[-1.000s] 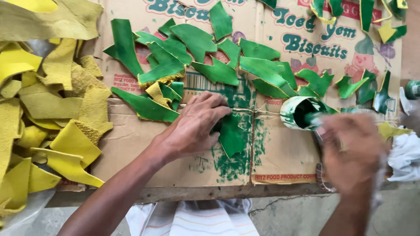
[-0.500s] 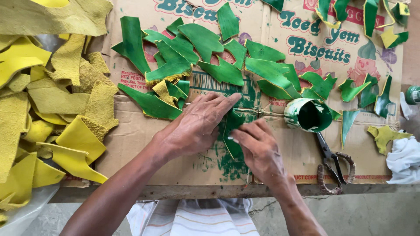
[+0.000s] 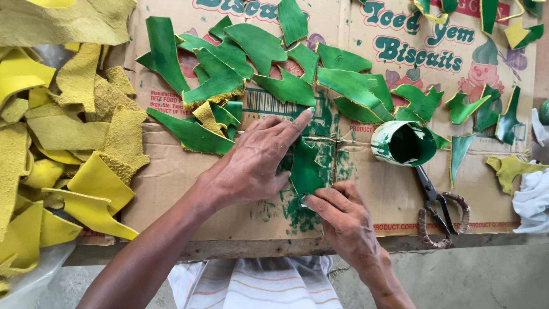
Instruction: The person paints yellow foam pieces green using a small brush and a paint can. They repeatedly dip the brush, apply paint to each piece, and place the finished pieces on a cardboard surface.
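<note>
Two hands on one green leather piece [image 3: 306,169], mid-bench on flattened cardboard [image 3: 171,183]. Left hand [image 3: 254,163] flat, fingers spread, pressing its upper edge. Right hand [image 3: 337,214] pinching the lower corner with its fingertips. Green-smeared paint cup [image 3: 403,143] just right, scissors [image 3: 437,200] below it. Yellow scraps [image 3: 63,143] piled far left, green painted pieces [image 3: 257,63] above.

a flattened brown cardboard carton [image 3: 171,177] covers the worktop under the scraps, printed with green and red lettering along the top and a cartoon figure [image 3: 477,71] at upper right. a black-and-white barcode panel [image 3: 269,103] sits near its middle, smeared with green paint.
</note>
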